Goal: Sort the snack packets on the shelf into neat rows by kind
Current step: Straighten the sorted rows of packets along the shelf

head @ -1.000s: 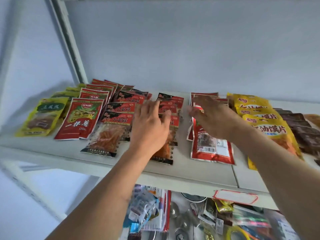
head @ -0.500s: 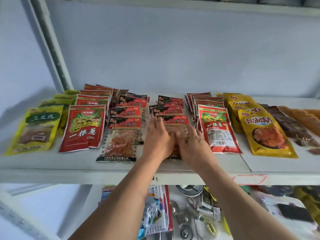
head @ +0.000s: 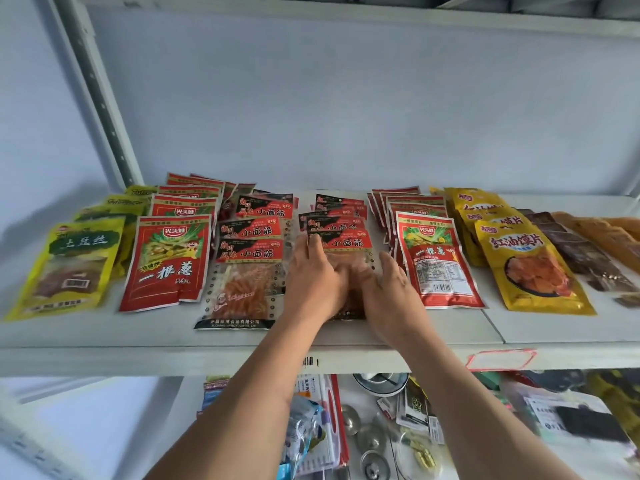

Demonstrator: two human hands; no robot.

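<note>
I see my left hand [head: 313, 282] and right hand [head: 391, 296] lying flat, fingers straight, side by side on the clear-fronted packet [head: 346, 268] near the shelf [head: 104, 344] edge (front of its row). Behind it, matching black-and-red packets [head: 337, 216] overlap toward the wall.

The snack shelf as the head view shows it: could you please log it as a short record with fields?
surface: white metal shelf
rows, left to right: green-yellow foil packets; red foil packets; two rows of clear packets with black-and-red headers; red foil packets again; yellow foil packets; dark brown packets
left hand: flat on the second clear-packet row
right hand: flat on the same row
below: mixed clutter
</note>
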